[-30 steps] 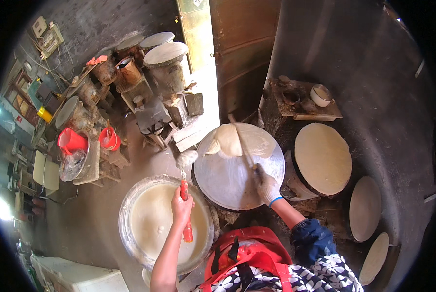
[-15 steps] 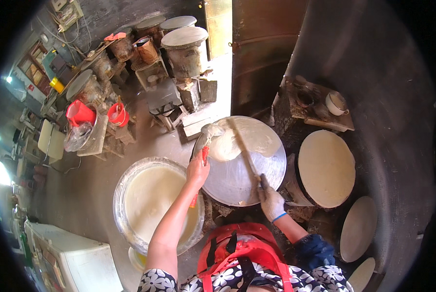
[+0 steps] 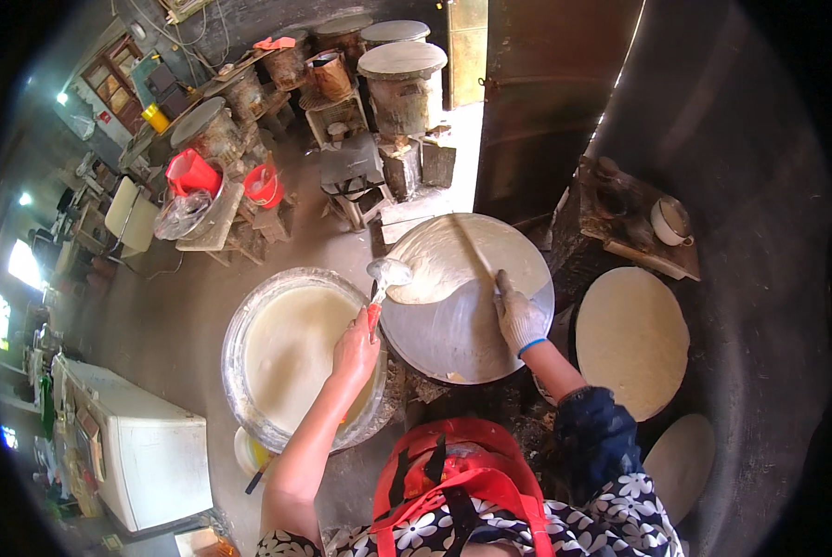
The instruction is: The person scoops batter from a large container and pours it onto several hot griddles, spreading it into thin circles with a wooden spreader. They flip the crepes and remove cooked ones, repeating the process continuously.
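Batter [image 3: 439, 265] now spread wider on griddle [image 3: 472, 325], hands gripping ladle [image 3: 385, 276], spreader [image 3: 476, 251]

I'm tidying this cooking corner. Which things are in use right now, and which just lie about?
In use: left hand holding ladle; batter basin; gloved right hand gripping spreader stick; round griddle.

Lying about: red buckets; white cup; finished flatbread.

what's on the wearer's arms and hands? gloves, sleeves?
The left hand is bare, and its forearm is uncovered up to the frame edge. The right hand wears a whitish knit glove with a blue cuff band. The right forearm is bare below a dark blue sleeve pushed up near the elbow.
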{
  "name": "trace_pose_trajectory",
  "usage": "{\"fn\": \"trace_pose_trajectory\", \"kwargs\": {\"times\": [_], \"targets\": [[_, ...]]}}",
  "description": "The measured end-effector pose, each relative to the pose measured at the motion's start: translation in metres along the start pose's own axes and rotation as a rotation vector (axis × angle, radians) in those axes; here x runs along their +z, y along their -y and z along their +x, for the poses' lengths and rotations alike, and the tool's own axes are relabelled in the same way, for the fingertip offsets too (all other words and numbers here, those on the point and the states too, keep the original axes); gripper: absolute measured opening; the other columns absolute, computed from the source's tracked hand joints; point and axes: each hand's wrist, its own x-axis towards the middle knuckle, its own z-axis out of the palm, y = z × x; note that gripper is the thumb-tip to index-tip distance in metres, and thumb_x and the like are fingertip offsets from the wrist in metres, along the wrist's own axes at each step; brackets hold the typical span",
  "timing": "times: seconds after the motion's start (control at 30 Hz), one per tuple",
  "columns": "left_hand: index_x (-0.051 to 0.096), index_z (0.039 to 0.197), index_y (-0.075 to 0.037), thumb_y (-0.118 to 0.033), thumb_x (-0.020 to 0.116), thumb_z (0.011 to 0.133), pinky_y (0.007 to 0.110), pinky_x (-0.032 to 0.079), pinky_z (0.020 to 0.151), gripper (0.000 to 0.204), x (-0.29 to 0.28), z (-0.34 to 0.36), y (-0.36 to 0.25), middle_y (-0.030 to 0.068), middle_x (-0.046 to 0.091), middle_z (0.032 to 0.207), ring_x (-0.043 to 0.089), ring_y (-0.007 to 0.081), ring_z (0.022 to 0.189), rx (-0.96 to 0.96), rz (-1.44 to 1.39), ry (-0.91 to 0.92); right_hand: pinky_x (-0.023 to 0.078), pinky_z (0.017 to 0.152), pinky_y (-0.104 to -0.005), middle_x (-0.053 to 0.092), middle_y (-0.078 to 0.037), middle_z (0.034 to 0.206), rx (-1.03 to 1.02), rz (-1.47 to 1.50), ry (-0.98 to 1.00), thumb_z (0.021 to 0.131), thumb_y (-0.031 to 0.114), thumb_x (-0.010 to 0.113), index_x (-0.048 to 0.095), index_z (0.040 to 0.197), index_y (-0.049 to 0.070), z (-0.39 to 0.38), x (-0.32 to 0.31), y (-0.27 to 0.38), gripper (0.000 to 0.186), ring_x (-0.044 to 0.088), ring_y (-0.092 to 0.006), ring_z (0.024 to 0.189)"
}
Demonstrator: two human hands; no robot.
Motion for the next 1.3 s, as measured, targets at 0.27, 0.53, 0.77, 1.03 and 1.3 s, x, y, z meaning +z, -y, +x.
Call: {"fn": "trace_pose_trajectory", "kwargs": {"times": [0.27,0.53,0.77,1.03,1.3], "targets": [[0.061,0.136,-0.014,-0.008,0.059,0.093,0.053,0.057,0.089,0.043,-0.049,-0.082,-0.026,0.0245,0.072,0.11,0.069,0.0466,0.104,-0.096,-0.128,0.064,0.057,0.072,-0.0527,0.074,-0.022,0.098,-0.412,0.051,0.36,0.109,0.035,0.05,0.04,0.162,0.028,-0.056,-0.047,-0.031,0.054,0.073,-0.0435,0.082],[0.062,0.134,-0.008,-0.008,0.066,0.089,0.053,0.057,0.082,0.045,-0.051,-0.117,-0.055,0.0255,0.071,0.105,0.068,0.0487,0.095,-0.067,-0.131,0.079,0.057,0.072,-0.0544,0.073,-0.022,0.102,-0.234,0.053,0.107,0.108,0.03,0.05,0.041,0.163,0.023,-0.037,-0.019,-0.053,0.056,0.072,-0.043,0.081],[0.064,0.14,-0.013,-0.013,0.07,0.093,0.036,0.055,0.061,0.047,-0.062,-0.134,-0.056,0.0072,0.067,0.08,0.066,0.0198,0.065,-0.372,-0.345,0.377,0.057,0.064,-0.0509,0.073,-0.018,0.096,-0.511,-0.115,0.357,0.107,0.028,0.051,0.036,0.164,0.026,-0.083,-0.063,-0.056,0.059,0.074,-0.0375,0.077],[0.055,0.151,-0.013,-0.011,0.071,0.097,0.029,0.048,0.049,0.057,-0.037,-0.133,-0.08,0.0001,0.064,0.078,0.055,0.0091,0.052,-0.311,-0.589,0.476,0.057,0.059,-0.0469,0.074,-0.018,0.089,-0.29,-0.215,0.012,0.102,0.033,0.064,0.033,0.166,0.018,-0.171,-0.073,-0.077,0.073,0.072,-0.0353,0.068],[0.05,0.141,-0.008,-0.005,0.057,0.106,0.022,0.046,0.054,0.036,-0.1,-0.059,-0.122,-0.0016,0.055,0.087,0.051,0.005,0.063,-0.275,-1.272,0.056,0.058,0.083,-0.0492,0.07,-0.03,0.122,0.199,0.606,-0.109,0.104,0.019,0.059,0.032,0.166,0.01,-0.146,0.033,0.134,0.067,0.074,-0.0441,0.098]]}}
